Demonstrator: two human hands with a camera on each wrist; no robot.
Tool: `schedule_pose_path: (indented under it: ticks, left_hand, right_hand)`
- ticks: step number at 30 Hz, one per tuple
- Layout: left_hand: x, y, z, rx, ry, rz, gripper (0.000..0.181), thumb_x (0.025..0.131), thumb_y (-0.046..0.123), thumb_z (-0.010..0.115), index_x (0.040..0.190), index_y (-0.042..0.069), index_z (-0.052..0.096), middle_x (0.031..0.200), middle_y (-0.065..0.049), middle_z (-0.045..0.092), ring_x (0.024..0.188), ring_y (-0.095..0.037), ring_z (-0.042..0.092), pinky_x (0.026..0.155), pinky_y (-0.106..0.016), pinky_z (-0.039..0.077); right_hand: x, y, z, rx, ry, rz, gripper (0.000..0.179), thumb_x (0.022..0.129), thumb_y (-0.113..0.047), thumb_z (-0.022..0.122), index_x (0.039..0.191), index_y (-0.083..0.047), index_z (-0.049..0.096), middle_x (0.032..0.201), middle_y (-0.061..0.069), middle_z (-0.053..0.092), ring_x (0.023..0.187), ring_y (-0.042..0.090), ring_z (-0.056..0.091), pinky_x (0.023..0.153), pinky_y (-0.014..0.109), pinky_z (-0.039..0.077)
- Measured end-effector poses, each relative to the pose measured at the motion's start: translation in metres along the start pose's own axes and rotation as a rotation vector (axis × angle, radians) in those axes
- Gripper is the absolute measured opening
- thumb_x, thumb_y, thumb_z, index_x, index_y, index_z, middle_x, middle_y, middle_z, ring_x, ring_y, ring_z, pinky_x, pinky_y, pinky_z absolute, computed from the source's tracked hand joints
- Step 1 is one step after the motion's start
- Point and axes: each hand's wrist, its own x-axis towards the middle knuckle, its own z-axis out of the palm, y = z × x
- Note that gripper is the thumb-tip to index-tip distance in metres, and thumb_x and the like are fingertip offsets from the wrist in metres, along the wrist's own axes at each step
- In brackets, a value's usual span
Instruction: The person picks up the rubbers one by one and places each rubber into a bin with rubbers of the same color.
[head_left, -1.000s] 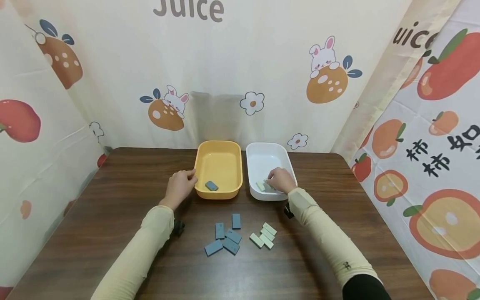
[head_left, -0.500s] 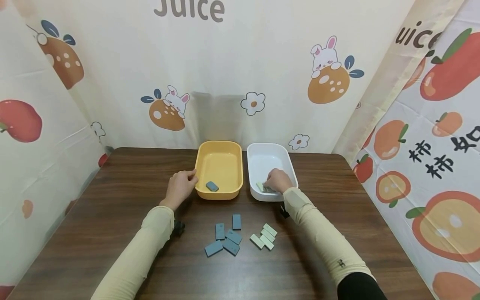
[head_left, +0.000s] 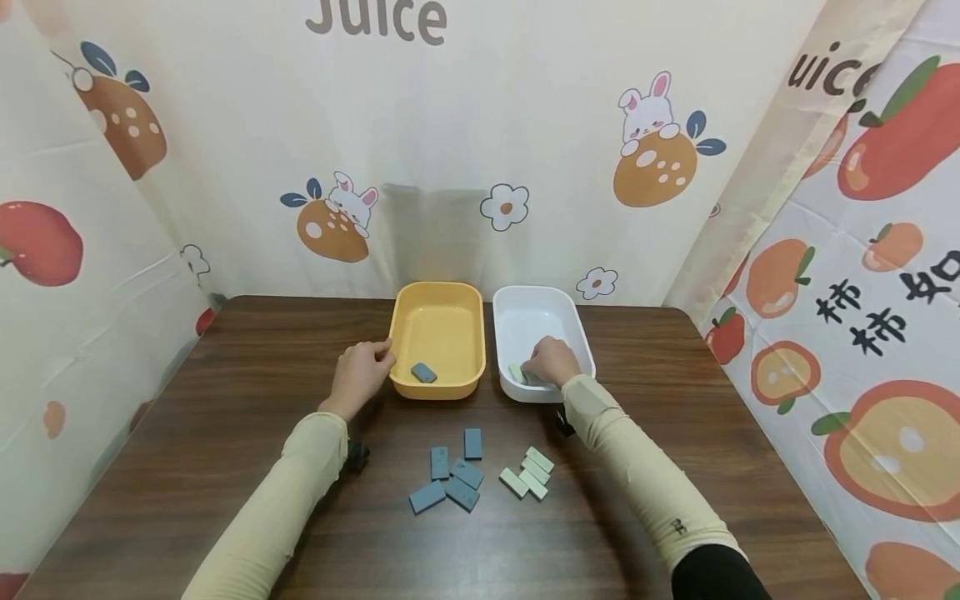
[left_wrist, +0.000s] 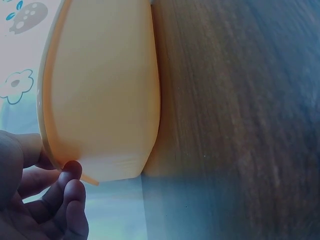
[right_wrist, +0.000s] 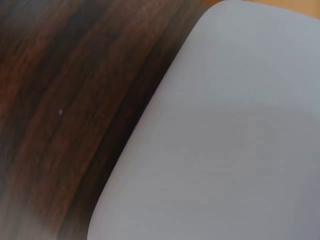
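My left hand (head_left: 358, 377) pinches the left rim of a yellow bin (head_left: 438, 289); in the left wrist view the thumb and fingers (left_wrist: 72, 170) meet at the rim. A blue block (head_left: 423, 372) lies inside this bin near its front. My right hand (head_left: 552, 362) reaches down into a white bin (head_left: 532, 308), fingers curled at a pale green domino-like block (head_left: 515, 372) near the front wall. Its fingertips are largely hidden behind the hand. The right wrist view shows only the white bin's outer wall (right_wrist: 215, 125).
Several loose blue blocks (head_left: 427, 497) lie on the dark wooden table (head_left: 360, 533) in front of the yellow bin. Several pale green blocks (head_left: 534, 479) are grouped to their right. Printed curtains (head_left: 465, 125) hang behind the table and at both sides.
My right hand has lowered and shifted slightly left inside the white bin, and the pale green block there has moved a little left. My left hand has stayed at the yellow rim.
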Motion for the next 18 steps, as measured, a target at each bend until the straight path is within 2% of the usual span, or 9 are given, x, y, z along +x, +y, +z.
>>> schedule_pose_path:
  ticks: [3,5,6,11,14,18]
  left_hand:
    - [0.001,0.000,0.000,0.006,-0.004,0.007,0.040,0.090,0.016,0.055,0.125,0.000,0.064,0.106,-0.019,0.073,0.048,-0.013,0.035,0.049,-0.026,0.033]
    - [0.001,-0.001,0.000,0.011,-0.010,0.010,0.040,0.090,0.016,0.055,0.125,0.000,0.064,0.101,-0.019,0.073,0.048,-0.013,0.035,0.048,-0.026,0.032]
    - [0.001,-0.001,0.000,0.015,-0.012,0.012,0.040,0.090,0.016,0.055,0.125,0.000,0.064,0.100,-0.019,0.073,0.048,-0.013,0.035,0.049,-0.026,0.032]
    - [0.002,-0.002,0.000,0.021,-0.017,0.020,0.039,0.091,0.015,0.055,0.125,-0.001,0.063,0.104,-0.020,0.073,0.048,-0.013,0.034,0.048,-0.026,0.032]
    - [0.002,-0.002,0.001,0.019,-0.017,0.021,0.039,0.091,0.015,0.055,0.125,-0.001,0.063,0.110,-0.019,0.071,0.047,-0.012,0.033,0.047,-0.026,0.032]
    - [0.002,-0.002,0.002,0.017,-0.014,0.016,0.039,0.091,0.016,0.056,0.126,-0.001,0.063,0.111,-0.020,0.071,0.047,-0.012,0.034,0.047,-0.026,0.032]
  right_hand:
    - [-0.002,0.002,-0.003,0.011,0.005,0.005,0.017,0.081,-0.018,0.069,0.070,-0.006,0.069,0.068,0.004,0.066,0.061,0.017,0.052,0.056,0.027,0.041]
    - [-0.002,0.003,-0.004,0.018,0.004,0.001,0.018,0.084,-0.020,0.068,0.082,-0.003,0.074,0.081,0.008,0.072,0.067,0.018,0.056,0.061,0.028,0.044]
    - [-0.003,0.004,-0.005,0.018,0.002,-0.003,0.021,0.086,-0.022,0.068,0.089,-0.002,0.075,0.088,0.010,0.073,0.071,0.019,0.058,0.064,0.029,0.046]
    - [-0.005,0.006,-0.008,0.006,-0.003,-0.031,0.028,0.091,-0.026,0.065,0.101,-0.001,0.073,0.102,0.013,0.072,0.081,0.021,0.060,0.073,0.033,0.049]
    - [-0.006,0.007,-0.010,-0.005,0.000,-0.039,0.030,0.093,-0.027,0.063,0.105,-0.001,0.072,0.107,0.014,0.072,0.084,0.023,0.060,0.075,0.035,0.049]
    - [-0.008,0.009,-0.012,-0.011,0.029,-0.056,0.031,0.093,-0.028,0.062,0.106,-0.002,0.072,0.105,0.014,0.072,0.080,0.022,0.059,0.072,0.034,0.048]
